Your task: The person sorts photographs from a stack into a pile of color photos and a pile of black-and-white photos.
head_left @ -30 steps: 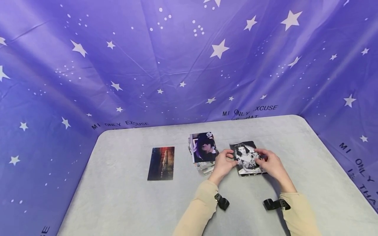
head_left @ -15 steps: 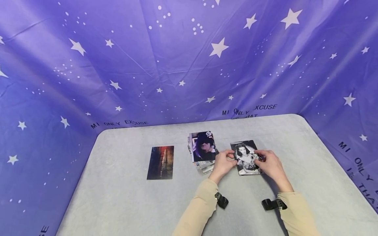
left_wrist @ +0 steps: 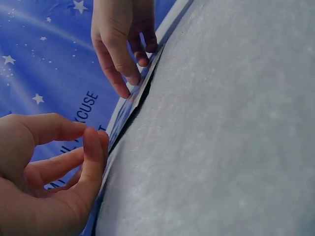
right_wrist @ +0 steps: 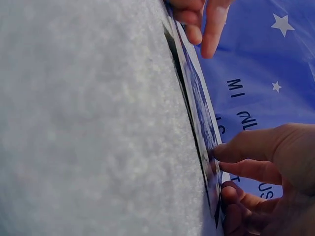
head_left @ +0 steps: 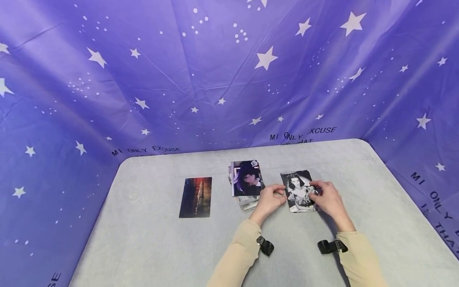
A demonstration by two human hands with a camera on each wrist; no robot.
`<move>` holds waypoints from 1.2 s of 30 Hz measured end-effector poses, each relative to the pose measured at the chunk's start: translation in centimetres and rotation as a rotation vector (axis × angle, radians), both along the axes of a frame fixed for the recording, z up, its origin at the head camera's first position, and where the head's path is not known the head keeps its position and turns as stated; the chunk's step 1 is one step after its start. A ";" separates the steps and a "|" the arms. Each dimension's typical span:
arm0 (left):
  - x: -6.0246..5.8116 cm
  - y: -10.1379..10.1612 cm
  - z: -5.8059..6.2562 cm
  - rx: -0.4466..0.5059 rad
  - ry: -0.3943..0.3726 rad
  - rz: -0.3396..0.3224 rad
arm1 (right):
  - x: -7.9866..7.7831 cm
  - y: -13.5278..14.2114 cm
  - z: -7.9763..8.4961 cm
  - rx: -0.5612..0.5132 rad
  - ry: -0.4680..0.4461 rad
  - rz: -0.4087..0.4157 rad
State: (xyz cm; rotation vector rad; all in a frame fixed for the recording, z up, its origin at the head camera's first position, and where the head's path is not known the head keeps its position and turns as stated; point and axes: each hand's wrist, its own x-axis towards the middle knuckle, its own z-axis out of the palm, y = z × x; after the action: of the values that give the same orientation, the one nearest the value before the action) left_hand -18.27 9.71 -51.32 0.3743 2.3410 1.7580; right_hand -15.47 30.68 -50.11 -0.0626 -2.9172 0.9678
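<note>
Right hand (head_left: 329,199) hides part of black-and-white photo (head_left: 298,193)'s right edge; layers beneath too covered to count. Left hand (head_left: 270,199): contact with photo's left edge unclear. Left of it, purple photo (head_left: 246,179) mostly covers lower prints (head_left: 248,201). Behind both hands, sleeves (head_left: 233,255) and bench (head_left: 143,247) cut off by bottom edge; bench blurry in wrist views.

Head view: up on the person's side, facing forward and down, wide, farthest back; covers table (head_left: 143,247) and backdrop (head_left: 215,67). Left wrist view: low, close behind left hand (left_wrist: 54,191), rolled sideways, facing right hand (left_wrist: 118,39). Right wrist view: roughly mirrored, equally close. All three share both hands, photo (head_left: 297,197), backdrop.
</note>
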 end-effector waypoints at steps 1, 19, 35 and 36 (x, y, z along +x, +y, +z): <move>0.1 -0.1 0.1 0.010 -0.001 0.000 | 0.0 0.0 0.1 -0.001 -0.001 0.000; 0.6 -4.6 1.0 0.164 -0.004 0.089 | -0.2 -2.7 0.8 -0.114 0.101 0.050; 0.8 -8.5 3.2 0.320 -0.076 0.112 | -0.8 -6.3 -0.4 -0.149 0.206 0.084; 0.7 -8.6 3.1 0.319 -0.073 0.118 | -0.9 -6.5 -0.5 -0.153 0.207 0.088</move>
State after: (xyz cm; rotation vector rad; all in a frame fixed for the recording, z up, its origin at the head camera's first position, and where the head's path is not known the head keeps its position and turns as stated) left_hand -17.57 1.06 -48.17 0.2152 2.0728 2.1681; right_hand -16.33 24.20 -50.56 0.1509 -2.6749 1.1353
